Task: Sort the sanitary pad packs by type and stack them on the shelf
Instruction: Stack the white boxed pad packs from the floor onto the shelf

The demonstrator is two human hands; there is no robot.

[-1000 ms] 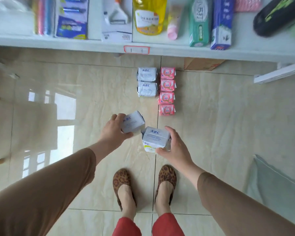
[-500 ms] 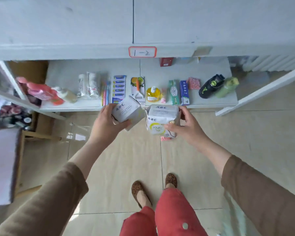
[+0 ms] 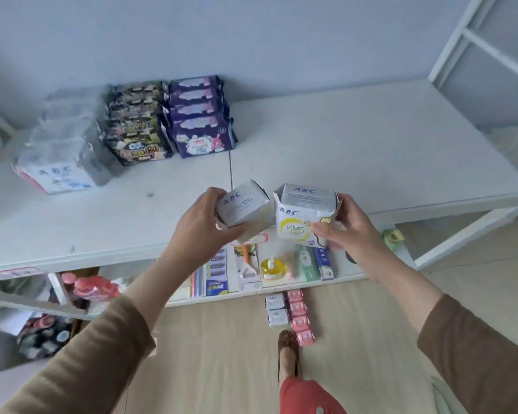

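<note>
far-left stack (image 3: pixel 57 162) blurred, type unclear | left hand (image 3: pixel 201 222) fingers clasp one ABC pack (image 3: pixel 241 206) | right hand (image 3: pixel 346 231) fingers pinch another (image 3: pixel 304 216), above shelf (image 3: pixel 371 150)

Two white ABC packs (image 3: pixel 307 215) in hand, two more white ones (image 3: pixel 277 309) plus four pink packs (image 3: pixel 300 316) on the near floor.
</note>
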